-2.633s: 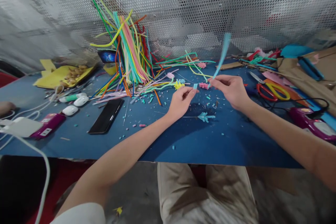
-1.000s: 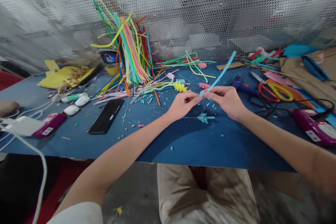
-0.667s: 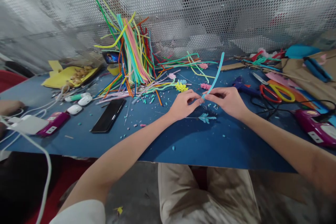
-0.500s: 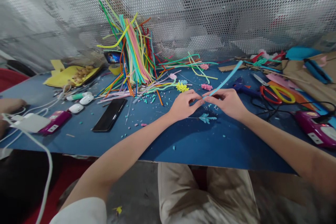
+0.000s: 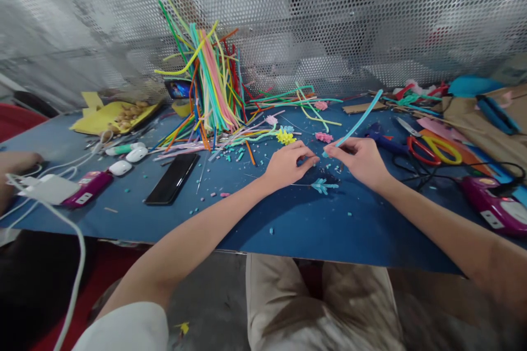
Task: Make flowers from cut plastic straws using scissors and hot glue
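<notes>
My right hand [image 5: 362,162] pinches a light blue pipe cleaner [image 5: 362,116], whose long end slants up and to the right. A short bit of blue shows below those fingertips. Just left of it, my left hand [image 5: 290,164] is closed, thumb and fingertips drawn together; whatever they hold is hidden. A light blue pipe-cleaner sprig [image 5: 324,186] on a thin wire lies on the table below the two hands. Behind them sit a yellow fuzzy piece [image 5: 285,136] and a pink one [image 5: 324,137].
A bundle of colourful pipe cleaners [image 5: 214,82] stands at the back. A phone [image 5: 172,178] lies left. To the right are scissors [image 5: 441,149], a dark blue glue gun [image 5: 387,140] and a purple power strip [image 5: 494,205]. Another person's hand [image 5: 18,163] rests at far left.
My hands, touching before, are now a little apart. The right hand has moved slightly right with the pipe cleaner; the left has barely moved.
</notes>
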Action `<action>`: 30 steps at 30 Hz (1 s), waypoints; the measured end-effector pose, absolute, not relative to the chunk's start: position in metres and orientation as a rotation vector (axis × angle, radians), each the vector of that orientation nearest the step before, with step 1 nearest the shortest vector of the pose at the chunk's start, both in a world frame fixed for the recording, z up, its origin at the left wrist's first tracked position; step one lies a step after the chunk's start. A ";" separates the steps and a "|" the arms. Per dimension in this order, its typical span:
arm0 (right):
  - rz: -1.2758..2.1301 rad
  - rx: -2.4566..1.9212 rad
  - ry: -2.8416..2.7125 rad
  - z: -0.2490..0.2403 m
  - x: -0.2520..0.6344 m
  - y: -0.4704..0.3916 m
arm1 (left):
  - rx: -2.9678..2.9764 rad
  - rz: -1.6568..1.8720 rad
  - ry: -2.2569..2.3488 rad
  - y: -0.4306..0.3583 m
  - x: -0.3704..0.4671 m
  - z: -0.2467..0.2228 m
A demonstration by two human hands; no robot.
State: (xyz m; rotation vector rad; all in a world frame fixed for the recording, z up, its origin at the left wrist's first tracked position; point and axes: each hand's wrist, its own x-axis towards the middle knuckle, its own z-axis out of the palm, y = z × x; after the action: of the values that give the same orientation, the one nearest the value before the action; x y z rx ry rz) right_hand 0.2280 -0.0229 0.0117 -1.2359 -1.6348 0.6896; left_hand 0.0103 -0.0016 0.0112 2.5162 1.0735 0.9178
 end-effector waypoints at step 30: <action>-0.301 -2.150 -1.789 0.047 0.367 0.026 | 1.330 0.985 0.929 0.003 0.017 0.004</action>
State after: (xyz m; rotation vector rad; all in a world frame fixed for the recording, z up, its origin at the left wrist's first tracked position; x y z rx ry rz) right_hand 0.3670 0.0256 0.0473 -2.1497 -1.7889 -0.3009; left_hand 0.0173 0.0034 0.0043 1.3302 0.9286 0.9846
